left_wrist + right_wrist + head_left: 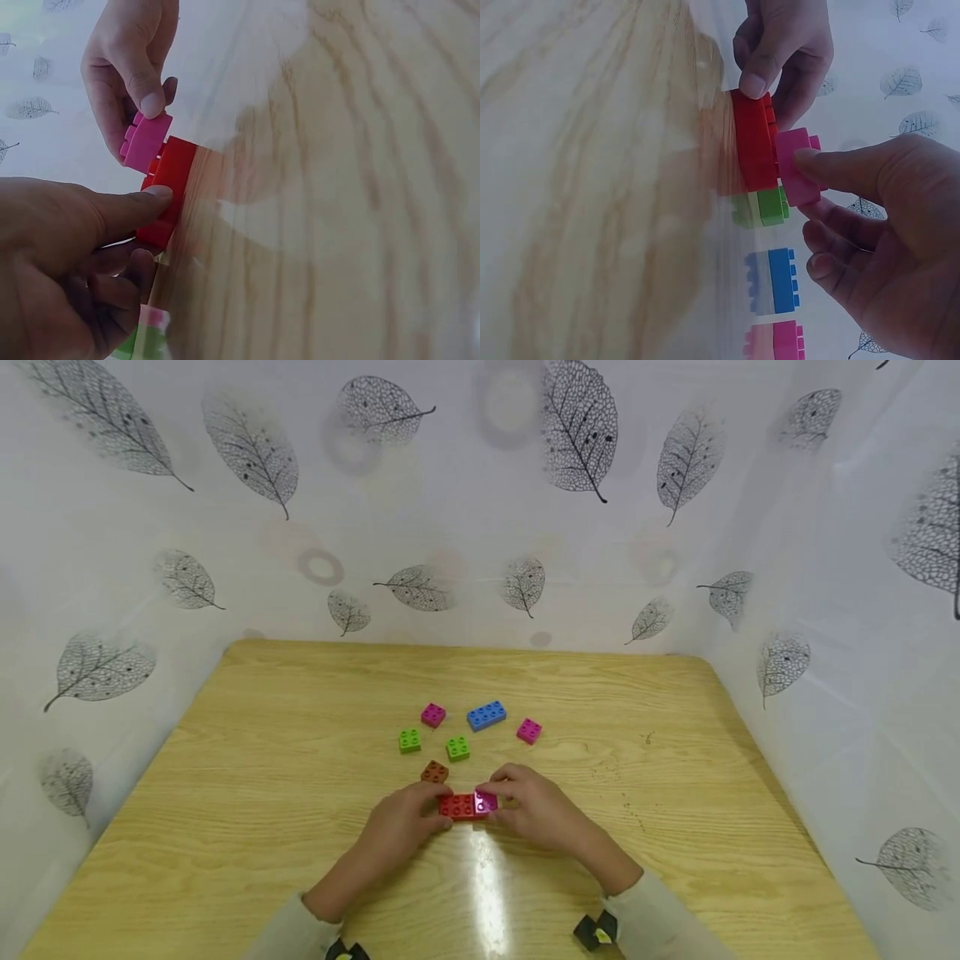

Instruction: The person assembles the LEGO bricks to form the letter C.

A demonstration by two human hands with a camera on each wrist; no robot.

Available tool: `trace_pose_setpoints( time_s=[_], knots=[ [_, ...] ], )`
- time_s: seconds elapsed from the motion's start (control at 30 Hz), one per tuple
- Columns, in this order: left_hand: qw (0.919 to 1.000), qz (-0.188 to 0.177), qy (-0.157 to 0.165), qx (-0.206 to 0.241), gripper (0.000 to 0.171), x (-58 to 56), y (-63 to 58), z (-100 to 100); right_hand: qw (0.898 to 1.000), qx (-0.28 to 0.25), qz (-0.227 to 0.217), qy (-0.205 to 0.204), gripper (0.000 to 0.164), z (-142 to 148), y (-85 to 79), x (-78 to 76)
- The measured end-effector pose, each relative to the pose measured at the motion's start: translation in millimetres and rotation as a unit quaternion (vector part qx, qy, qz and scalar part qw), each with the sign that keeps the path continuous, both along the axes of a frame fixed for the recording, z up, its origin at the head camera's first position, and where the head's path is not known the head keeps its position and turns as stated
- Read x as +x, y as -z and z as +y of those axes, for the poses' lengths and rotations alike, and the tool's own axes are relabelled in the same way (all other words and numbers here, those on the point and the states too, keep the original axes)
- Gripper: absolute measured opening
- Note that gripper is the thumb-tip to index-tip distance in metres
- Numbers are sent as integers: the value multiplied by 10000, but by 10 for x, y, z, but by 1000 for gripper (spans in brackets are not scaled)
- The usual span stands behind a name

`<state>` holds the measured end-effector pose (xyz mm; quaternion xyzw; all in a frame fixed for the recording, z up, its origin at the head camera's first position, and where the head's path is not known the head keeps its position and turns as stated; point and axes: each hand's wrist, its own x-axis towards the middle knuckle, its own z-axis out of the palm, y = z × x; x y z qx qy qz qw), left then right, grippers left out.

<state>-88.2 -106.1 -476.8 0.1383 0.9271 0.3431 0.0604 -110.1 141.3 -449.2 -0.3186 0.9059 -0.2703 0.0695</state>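
A red building brick (457, 807) lies on the table with its studs up. My left hand (401, 818) pinches its left end between thumb and fingers. In my right hand (536, 806) a pink brick (486, 802) is pinched, held over the right end of the red one. In the right wrist view the pink brick (798, 166) sits at the red brick's studs, slightly tilted; whether it is pressed fully down I cannot tell. Just behind my left fingers is a brown brick (435, 772), partly covered in the head view.
Farther back lie two green bricks, one at left (409, 741) and one nearer the middle (457, 748). Around them are a blue brick (487, 716), a pink brick at left (432, 715) and another pink brick at right (529, 731). A leaf-patterned curtain (465, 527) surrounds the wooden table (300, 718).
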Motion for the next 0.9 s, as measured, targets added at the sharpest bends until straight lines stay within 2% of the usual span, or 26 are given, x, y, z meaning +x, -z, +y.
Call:
trace_pose_setpoints(
  time_s=[0.37, 0.63, 0.9],
  knots=[
    [9989, -151, -198, 404, 34, -4, 71, -13, 9984, 301, 463, -133, 39, -17, 14, -5],
    [9970, -451, -271, 559, 35, -11, 50, -15, 9991, 198, 363, -127, 40, -21, 12, -3],
    [9958, -502, -304, 698, 34, -15, 40, -10, 9989, 233, 398, -119, 39, -22, 31, -18]
  ],
)
